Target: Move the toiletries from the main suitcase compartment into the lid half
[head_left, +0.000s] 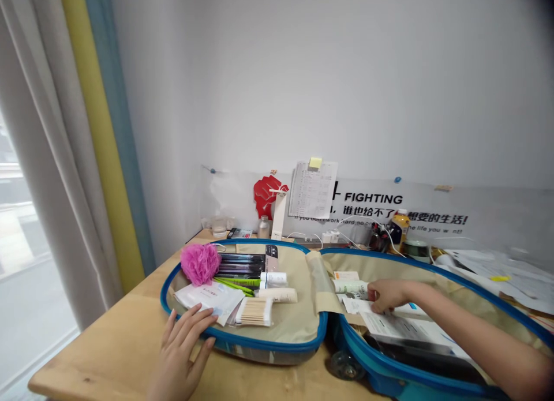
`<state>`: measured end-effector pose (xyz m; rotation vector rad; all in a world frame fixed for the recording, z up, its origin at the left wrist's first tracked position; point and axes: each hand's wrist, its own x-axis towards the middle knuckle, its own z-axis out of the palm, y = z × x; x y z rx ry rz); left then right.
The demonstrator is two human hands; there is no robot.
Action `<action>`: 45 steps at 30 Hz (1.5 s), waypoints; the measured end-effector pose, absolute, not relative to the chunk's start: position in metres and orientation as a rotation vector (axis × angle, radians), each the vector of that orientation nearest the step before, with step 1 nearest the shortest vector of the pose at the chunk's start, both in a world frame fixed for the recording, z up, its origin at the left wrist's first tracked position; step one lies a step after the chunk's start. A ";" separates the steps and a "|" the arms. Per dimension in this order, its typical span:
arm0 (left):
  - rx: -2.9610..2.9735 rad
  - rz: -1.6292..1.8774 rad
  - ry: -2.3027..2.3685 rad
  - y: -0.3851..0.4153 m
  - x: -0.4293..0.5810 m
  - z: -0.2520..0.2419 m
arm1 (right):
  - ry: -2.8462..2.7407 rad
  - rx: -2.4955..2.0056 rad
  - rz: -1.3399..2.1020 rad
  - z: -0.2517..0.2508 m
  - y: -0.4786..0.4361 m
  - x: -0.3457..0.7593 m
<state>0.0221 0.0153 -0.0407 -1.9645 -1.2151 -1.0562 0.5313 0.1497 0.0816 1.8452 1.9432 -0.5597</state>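
A blue suitcase (277,342) lies wide open on the wooden surface (116,343), and both halves are lined with tan cloth. The left half holds one fluffy pink bath puff (199,263) and a few flat dark boxes (242,265) side by side. It also holds two thin green sticks (236,283) that may be toothbrushes, though they are too small to be sure. Next to them are two round white tubes (273,277), one cream tube (279,295), one clear pack of cotton swabs (254,312) with wooden stems, and one soft white packet (210,298). The left hand (182,343) lies flat on the near rim of this half. Its grip is spread, and the fingertips touch the edge of the white packet. The right half holds one small orange box (346,275), one white tube (350,286) lying on its side, and some flat white packs (398,326) stacked over something dark. The right hand (387,295) rests on top of these flat packs, just beside the white tube, with its fingers curled down. I cannot tell if its grip pinches a pack or only presses on it. One clear round wheel (344,364) sticks out under the case, near the middle.
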 end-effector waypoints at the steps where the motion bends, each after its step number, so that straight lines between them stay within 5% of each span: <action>1: -1.964 -1.062 -1.220 0.016 0.022 -0.041 | 1.969 1.837 -0.568 0.081 0.148 0.532; 9: -1.968 -1.079 -1.261 0.016 0.021 -0.047 | 2.127 1.803 -0.617 0.087 0.145 0.537; 19: -1.964 -1.057 -1.237 0.017 0.022 -0.044 | 2.529 2.047 -0.347 0.155 0.149 0.488; 32: -1.976 -1.069 -1.268 0.016 0.021 -0.048 | 2.539 1.753 -0.208 0.101 0.186 0.327; 45: -1.973 -1.052 -1.224 0.016 0.021 -0.043 | 2.442 2.016 -0.148 0.138 0.203 0.464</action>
